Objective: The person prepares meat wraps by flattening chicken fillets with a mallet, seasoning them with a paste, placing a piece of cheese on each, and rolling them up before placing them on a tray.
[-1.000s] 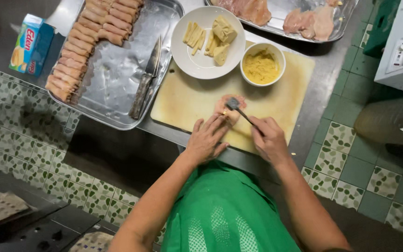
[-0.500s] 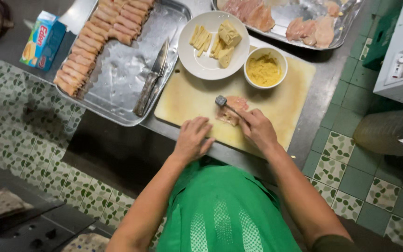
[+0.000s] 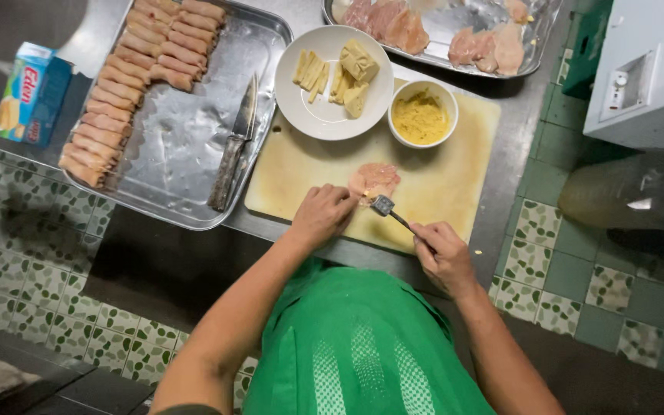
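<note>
The right hand [image 3: 443, 253] is closed around the handle of a small fork [image 3: 388, 209], its head lying at the near edge of a thin raw meat slice [image 3: 374, 179] on the pale cutting board [image 3: 447, 192]. The left hand [image 3: 323, 214] rests with curled fingers on the slice's left edge; whether it pinches the meat or only presses it flat cannot be told. To do this well, it seems best to keep the left fingers holding the slice flat and steady while the fork works, so the thin meat neither slides nor tears, and to keep the filling away from the edges. Just beyond the slice stand a small bowl of yellow paste [image 3: 422, 115] and a white plate of cheese sticks [image 3: 333, 81]. Left of the board a metal tray [image 3: 186, 146] holds rows of finished meat rolls [image 3: 128, 77] and a knife [image 3: 234, 146]; a second tray of raw meat slices [image 3: 439, 34] sits at the far side.
</note>
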